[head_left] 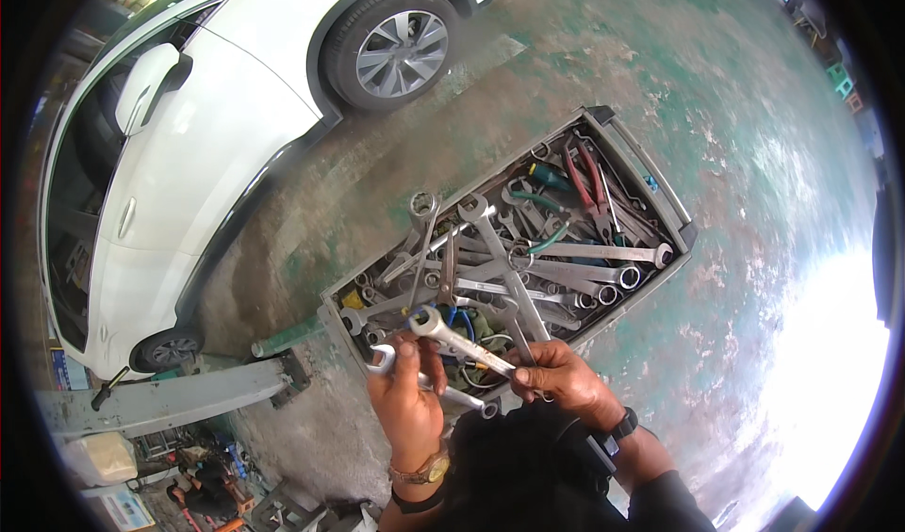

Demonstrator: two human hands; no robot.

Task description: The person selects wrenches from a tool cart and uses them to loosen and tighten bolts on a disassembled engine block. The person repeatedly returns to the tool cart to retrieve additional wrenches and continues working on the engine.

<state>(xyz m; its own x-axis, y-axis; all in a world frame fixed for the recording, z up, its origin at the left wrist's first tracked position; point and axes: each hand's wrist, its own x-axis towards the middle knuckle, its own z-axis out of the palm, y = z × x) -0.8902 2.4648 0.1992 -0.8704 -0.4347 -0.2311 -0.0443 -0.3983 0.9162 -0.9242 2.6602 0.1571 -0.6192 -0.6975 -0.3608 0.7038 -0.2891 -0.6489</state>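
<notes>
Near the front of a tool tray (615,128), my left hand (405,402) grips a combination wrench (457,397) whose open end shows by my thumb, with its ring end angled down to the right. My right hand (556,376) is closed on a larger silver wrench (462,343), which reaches up-left over the tray; another steel tool runs beside it into that hand. The tray is packed with several wrenches (603,249), red-handled pliers (589,179), green-handled pliers and a green screwdriver handle (547,176).
A white car (217,127) stands at the left beside a grey metal lift arm (189,391). Tools and boxes (203,490) lie at lower left. Small colored stools (839,80) sit at far right on the worn green floor (716,155), near bright glare.
</notes>
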